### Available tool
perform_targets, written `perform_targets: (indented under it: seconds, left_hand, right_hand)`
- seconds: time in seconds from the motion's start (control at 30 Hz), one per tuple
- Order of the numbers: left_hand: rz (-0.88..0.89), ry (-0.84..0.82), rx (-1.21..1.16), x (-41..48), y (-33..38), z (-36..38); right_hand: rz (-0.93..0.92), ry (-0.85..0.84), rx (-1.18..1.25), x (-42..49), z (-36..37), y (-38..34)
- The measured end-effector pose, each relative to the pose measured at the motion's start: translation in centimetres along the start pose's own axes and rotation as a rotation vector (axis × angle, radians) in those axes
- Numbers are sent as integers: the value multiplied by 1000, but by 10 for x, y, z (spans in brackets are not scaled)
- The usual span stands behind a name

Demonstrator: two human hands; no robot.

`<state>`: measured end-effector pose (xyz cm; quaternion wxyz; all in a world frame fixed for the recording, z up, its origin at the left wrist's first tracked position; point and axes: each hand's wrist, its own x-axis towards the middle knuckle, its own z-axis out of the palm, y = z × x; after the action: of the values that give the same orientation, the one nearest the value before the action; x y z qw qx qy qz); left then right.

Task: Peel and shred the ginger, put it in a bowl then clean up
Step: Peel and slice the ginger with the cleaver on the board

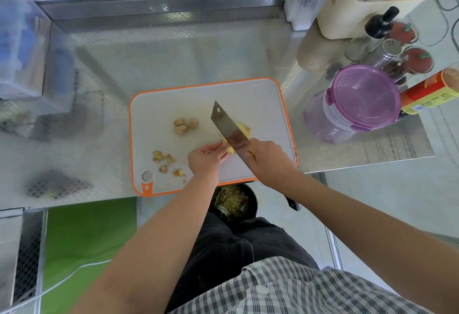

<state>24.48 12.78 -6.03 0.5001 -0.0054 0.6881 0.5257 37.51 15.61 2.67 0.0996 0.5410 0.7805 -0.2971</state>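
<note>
A white cutting board with an orange rim [288, 115] lies on the steel counter. My left hand [205, 158] pinches a pale yellow piece of ginger [244, 127] on the board. My right hand [267, 158] grips a cleaver [229, 131] whose blade lies against the ginger. Ginger knobs [185, 125] sit mid-board. Peel scraps [166, 162] lie near the board's front left corner.
Below the counter edge, a dark bin [234, 203] holds shredded scraps. A purple-lidded container [360, 100], spice jars [387, 53] and a red tin [432, 91] stand at the right. A cream caddy [360, 15] stands at the back right. Blurred clear boxes [22, 45] are at the left.
</note>
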Motion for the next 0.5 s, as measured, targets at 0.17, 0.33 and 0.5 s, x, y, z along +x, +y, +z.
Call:
perform_targets:
  seconds: [0.17, 0.33, 0.5]
  left_hand:
    - [2, -7, -3, -1, 0, 0]
    - [10, -12, 6, -2, 1, 0]
    - [8, -9, 2, -1, 1, 0]
  right_hand:
    - [4, -14, -25, 1, 1, -1]
    - [33, -20, -83, 8, 7, -9]
    - [53, -11, -82, 18, 15, -15]
